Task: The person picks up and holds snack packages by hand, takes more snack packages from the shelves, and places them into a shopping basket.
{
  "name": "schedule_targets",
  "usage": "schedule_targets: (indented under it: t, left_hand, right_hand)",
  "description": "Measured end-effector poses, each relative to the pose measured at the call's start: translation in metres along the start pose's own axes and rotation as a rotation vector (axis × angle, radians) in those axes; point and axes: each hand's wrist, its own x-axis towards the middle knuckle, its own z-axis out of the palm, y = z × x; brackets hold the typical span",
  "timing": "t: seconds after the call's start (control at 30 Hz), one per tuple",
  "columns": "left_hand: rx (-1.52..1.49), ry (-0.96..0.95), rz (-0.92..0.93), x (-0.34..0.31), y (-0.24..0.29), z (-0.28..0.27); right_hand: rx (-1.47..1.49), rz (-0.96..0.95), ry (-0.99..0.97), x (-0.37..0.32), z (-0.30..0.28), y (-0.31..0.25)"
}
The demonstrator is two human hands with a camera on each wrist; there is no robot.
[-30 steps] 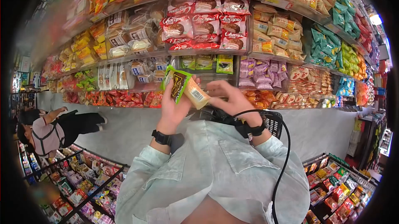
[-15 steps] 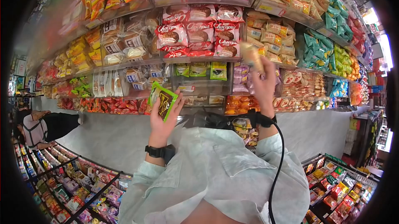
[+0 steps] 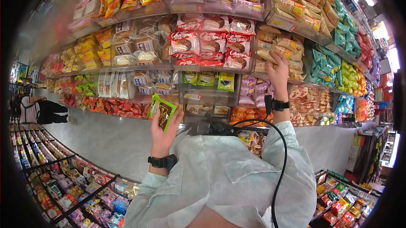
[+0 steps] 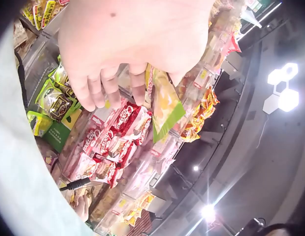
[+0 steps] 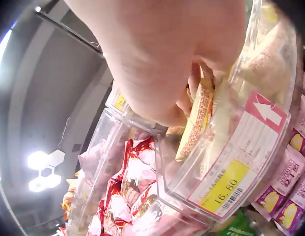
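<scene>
While the left hand [image 3: 164,136] pinches a flat, glossy green-edged packet [image 3: 164,112], its green end points downward in the left wrist view, long axis steep and slightly slanted. Fingers curled, the right hand [image 3: 278,75] grips a smooth cream packet [image 5: 195,125] inside a clear, hard-walled bin [image 5: 177,184], long axis slanting from upper right to lower left in the right wrist view.

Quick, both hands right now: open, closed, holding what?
Left hand: closed on a green-edged packet.
Right hand: closed on a yellowish packet, fingertips partly hidden.
</scene>
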Motion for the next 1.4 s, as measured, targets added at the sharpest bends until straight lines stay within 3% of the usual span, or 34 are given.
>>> schedule_targets:
  t: [0.07,0.17,0.37,0.57,0.77,0.97,1.1,1.4]
  left_hand:
    - [0.011,-0.007,-0.002,0.0,-0.002,0.003]
    - [0.083,-0.018,-0.018,0.005,-0.002,-0.005]
    - [0.121,0.003,-0.013,0.004,-0.005,0.004]
    - [0.118,0.044,-0.031,0.001,-0.005,0.003]
    - [0.136,0.043,-0.008,0.0,-0.004,0.004]
    - [0.053,0.037,-0.04,0.005,-0.003,-0.006]
    - [0.071,0.037,-0.03,0.005,-0.002,-0.006]
    - [0.042,0.038,-0.063,0.004,0.002,-0.019]
  right_hand:
    - [0.013,-0.009,0.035,0.0,-0.001,0.004]
    - [-0.07,0.154,0.169,-0.005,-0.002,-0.004]
    - [-0.031,0.429,0.033,0.006,-0.003,-0.003]
    - [0.093,0.255,0.179,-0.003,0.006,0.02]
    - [0.006,0.278,0.003,0.0,-0.006,-0.003]
    - [-0.021,0.217,-0.009,0.0,-0.003,0.002]
    - [0.138,0.221,-0.003,-0.003,-0.006,0.005]
    - [-0.028,0.208,0.04,-0.003,0.002,0.01]
